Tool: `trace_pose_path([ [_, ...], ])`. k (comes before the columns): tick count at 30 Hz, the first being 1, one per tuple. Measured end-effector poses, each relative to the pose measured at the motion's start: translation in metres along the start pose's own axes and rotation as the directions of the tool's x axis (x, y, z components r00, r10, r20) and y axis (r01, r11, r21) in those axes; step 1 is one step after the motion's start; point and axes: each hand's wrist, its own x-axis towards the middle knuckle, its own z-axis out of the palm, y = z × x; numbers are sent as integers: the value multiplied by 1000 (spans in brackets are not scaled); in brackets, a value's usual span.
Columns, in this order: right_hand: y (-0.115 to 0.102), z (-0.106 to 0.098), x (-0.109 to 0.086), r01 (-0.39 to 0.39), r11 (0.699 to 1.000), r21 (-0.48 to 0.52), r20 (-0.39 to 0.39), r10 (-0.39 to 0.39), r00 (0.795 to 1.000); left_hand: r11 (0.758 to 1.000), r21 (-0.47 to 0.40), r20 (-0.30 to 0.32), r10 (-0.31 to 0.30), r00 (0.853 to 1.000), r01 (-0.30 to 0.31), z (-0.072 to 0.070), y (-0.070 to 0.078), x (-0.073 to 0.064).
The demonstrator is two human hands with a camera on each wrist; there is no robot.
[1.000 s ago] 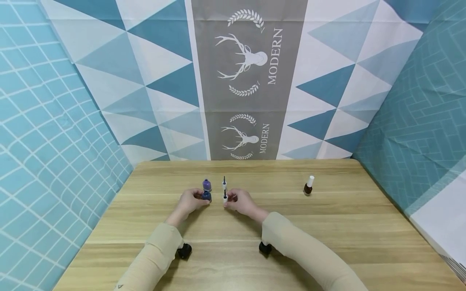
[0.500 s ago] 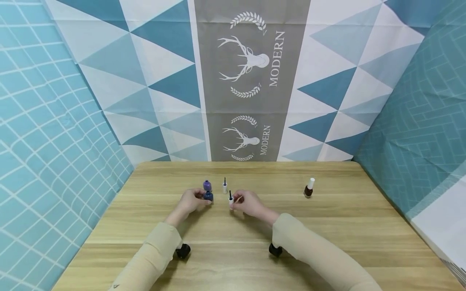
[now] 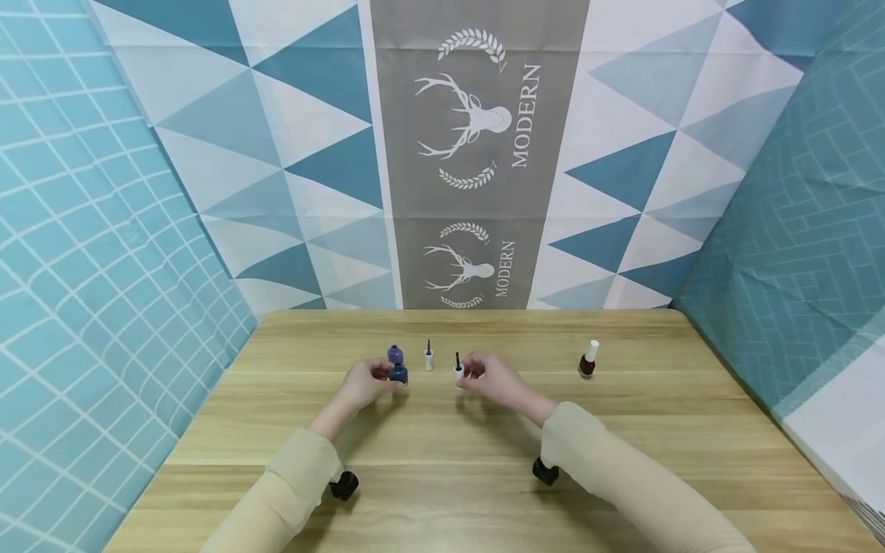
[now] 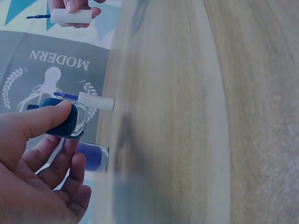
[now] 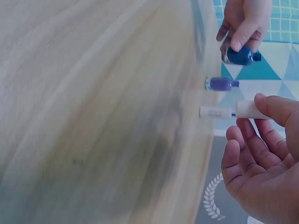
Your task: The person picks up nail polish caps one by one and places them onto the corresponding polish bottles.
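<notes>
My left hand [image 3: 368, 381] pinches a dark blue nail polish bottle [image 4: 65, 119], which has no cap on its neck. In my right hand [image 3: 496, 379] is a white nail polish cap [image 5: 248, 109], held between thumb and fingers with its dark brush pointing up in the head view [image 3: 459, 372]. Just behind the blue bottle stands an uncapped purple nail polish bottle [image 3: 395, 354]. Between the hands, a second white cap [image 3: 429, 360] stands on the table with its purple brush upward; the left wrist view shows that cap [image 4: 96, 101] beyond the blue bottle.
A dark brown nail polish bottle [image 3: 587, 365] with its white cap on stands to the right on the wooden table [image 3: 442, 491]. Patterned cloth [image 3: 470, 153] hangs behind the table's far edge, and blue-tiled cloth [image 3: 83, 253] hangs along the left.
My right hand has moved to the right with the white cap, away from the standing cap and the blue bottle. The left hand keeps its hold with hardly any movement.
</notes>
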Motion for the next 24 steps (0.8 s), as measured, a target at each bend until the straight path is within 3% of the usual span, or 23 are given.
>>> trace_pose_path([
  [15, -7, -49, -13, -14, 999, -49, -45, 11, 999, 999, 36, 19, 39, 999, -39, -5, 19, -10],
  [24, -12, -70, -22, -23, 999, -30, -18, 22, 1000, 995, 48, -1, 87, 996, -87, -7, 37, -21],
])
